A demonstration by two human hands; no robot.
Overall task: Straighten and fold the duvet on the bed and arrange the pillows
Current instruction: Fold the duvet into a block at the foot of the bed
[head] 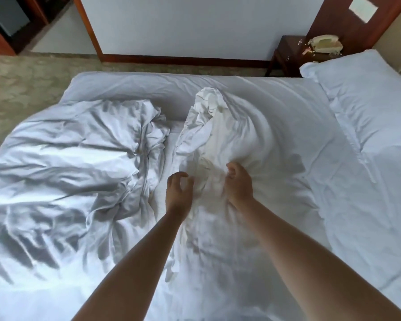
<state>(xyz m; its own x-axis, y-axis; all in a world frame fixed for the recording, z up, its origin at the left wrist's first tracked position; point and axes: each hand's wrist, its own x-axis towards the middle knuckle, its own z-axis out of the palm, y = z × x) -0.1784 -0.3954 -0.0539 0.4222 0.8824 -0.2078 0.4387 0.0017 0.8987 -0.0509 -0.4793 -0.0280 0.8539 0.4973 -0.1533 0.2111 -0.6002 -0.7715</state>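
Now right hand (239, 185) pinches bunched duvet (218, 144); left hand (178, 193) hovers, grip spread.

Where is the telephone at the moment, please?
In the head view, the telephone sits on the dark nightstand at upper right, against the wall beyond the bed's far edge, just behind the pillow.

light: bright, soft daylight | shadows: deep folds on duvet (63, 163) | blur: slight | edges: wide-angle bowing

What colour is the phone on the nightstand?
Cream or off-white; the phone shows in the head view, on the dark wooden nightstand.
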